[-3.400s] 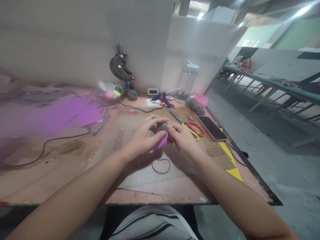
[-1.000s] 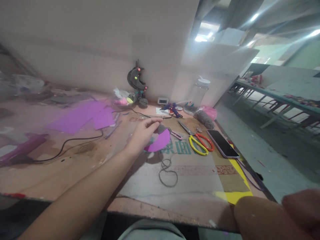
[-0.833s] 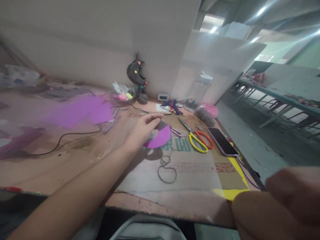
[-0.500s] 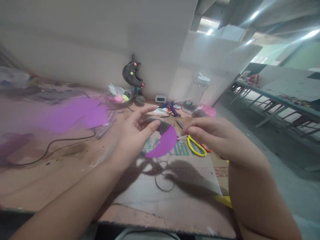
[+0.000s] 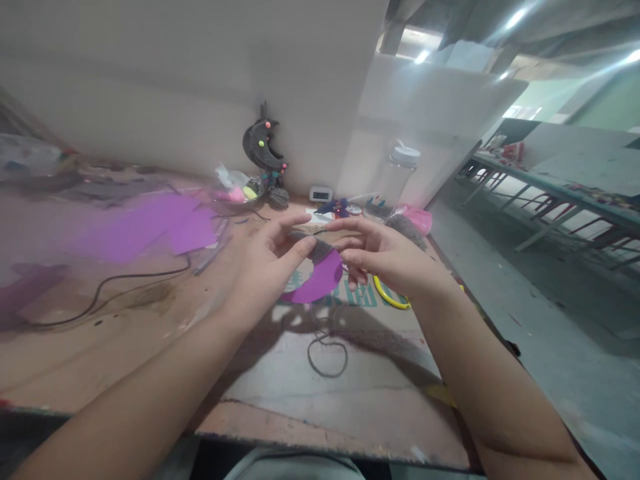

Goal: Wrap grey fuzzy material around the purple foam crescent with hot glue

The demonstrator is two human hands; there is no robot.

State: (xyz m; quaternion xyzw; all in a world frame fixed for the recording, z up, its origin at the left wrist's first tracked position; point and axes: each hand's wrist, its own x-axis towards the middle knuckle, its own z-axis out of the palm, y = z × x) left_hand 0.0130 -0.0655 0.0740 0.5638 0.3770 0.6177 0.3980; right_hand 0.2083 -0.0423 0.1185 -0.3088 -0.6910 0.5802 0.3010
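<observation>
My left hand [image 5: 277, 257] pinches a flat purple crescent [image 5: 320, 280] near its top, thumb in front and fingers behind. Grey cord [image 5: 323, 251] is wound closely around the crescent's upper end; the lower part shows bare purple. Close against its right edge, my right hand [image 5: 377, 250] has its thumb and a finger together on the cord, index finger stretched over the top. The pinched bit of cord is mostly hidden by the fingers. A loose loop of grey cord [image 5: 327, 376] lies on the board beneath. Scissors with a yellow handle [image 5: 390, 295] are partly covered by my right hand.
Purple sheets [image 5: 150, 227] and a black cable [image 5: 135, 275] lie left. A dark crescent ornament [image 5: 260, 143] hangs on the wall above a bowl of trimmings [image 5: 237, 195]. A small digital clock [image 5: 321, 194], a clear bottle [image 5: 400, 173] and a pink bag [image 5: 416, 219] stand behind.
My right hand has moved left, from beside the scissors to the crescent's edge, and now covers more of the scissors. The crescent has shifted slightly left and up.
</observation>
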